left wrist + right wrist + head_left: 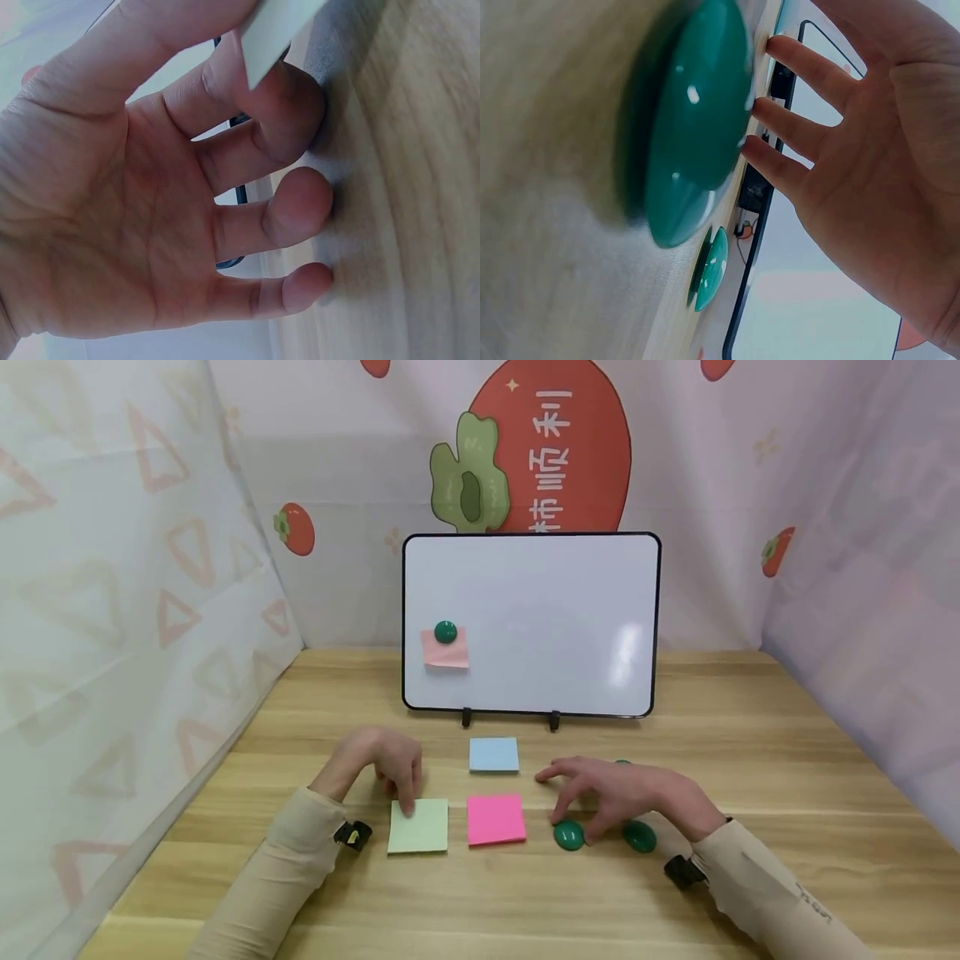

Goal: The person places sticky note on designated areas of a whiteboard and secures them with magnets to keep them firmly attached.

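Note:
My left hand (393,766) reaches down at the far edge of a pale green sticky note pad (417,828). In the left wrist view, thumb and index finger pinch a corner of pale green paper (270,45), while the other fingers curl toward the table. At the right, my right hand (611,789) has its thumb and index finger at opposite sides of a round green magnet (568,836); its other fingers stretch forward. Another green magnet (640,837) lies under the right wrist, and a third magnet (712,270) is mostly hidden behind that hand in the head view.
A whiteboard (532,610) stands at the back on black feet. On it, a green magnet (446,632) holds a pink note (446,653). A bright pink pad (496,819) and a light blue pad (493,755) lie between the hands on the wooden table (465,910).

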The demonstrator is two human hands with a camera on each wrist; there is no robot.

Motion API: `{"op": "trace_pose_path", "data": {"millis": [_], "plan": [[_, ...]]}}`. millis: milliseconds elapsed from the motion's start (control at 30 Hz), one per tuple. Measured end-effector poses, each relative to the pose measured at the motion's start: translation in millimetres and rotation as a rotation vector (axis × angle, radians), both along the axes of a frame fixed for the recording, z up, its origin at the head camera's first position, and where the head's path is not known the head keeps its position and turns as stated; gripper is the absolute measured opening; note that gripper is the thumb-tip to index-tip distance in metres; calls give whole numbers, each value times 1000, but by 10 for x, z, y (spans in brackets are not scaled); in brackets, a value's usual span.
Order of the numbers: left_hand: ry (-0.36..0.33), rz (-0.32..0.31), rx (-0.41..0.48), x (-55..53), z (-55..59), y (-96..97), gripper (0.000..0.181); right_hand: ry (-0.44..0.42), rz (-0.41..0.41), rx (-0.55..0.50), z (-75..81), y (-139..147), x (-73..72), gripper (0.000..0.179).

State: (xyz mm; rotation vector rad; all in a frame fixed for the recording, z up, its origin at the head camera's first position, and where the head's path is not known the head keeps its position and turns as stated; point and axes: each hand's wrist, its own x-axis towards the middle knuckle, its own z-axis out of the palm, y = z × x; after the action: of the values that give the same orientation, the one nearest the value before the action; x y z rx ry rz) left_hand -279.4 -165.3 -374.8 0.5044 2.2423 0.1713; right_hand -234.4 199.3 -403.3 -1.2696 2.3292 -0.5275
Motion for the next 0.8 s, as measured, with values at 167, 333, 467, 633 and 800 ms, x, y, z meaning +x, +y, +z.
{"op": "trace_pose_path", "data": {"millis": [167, 333, 467, 633, 800], "plan": [[-15, -1, 23, -10, 10, -10, 21, -6, -18, 7, 19, -22, 23, 36], [-28, -9, 33, -12, 26, -19, 24, -22, -10, -1, 24, -20, 30, 36], [-23, -11, 34, -16, 1, -30, 23, -61, -20, -8, 3, -27, 36, 39], [-58, 9, 45, -40, -17, -30, 22, -43, -26, 27, 7, -52, 64, 37], [-65, 7, 53, -61, -30, -35, 23, 22, -8, 46, 27, -87, 73, 34]]}}
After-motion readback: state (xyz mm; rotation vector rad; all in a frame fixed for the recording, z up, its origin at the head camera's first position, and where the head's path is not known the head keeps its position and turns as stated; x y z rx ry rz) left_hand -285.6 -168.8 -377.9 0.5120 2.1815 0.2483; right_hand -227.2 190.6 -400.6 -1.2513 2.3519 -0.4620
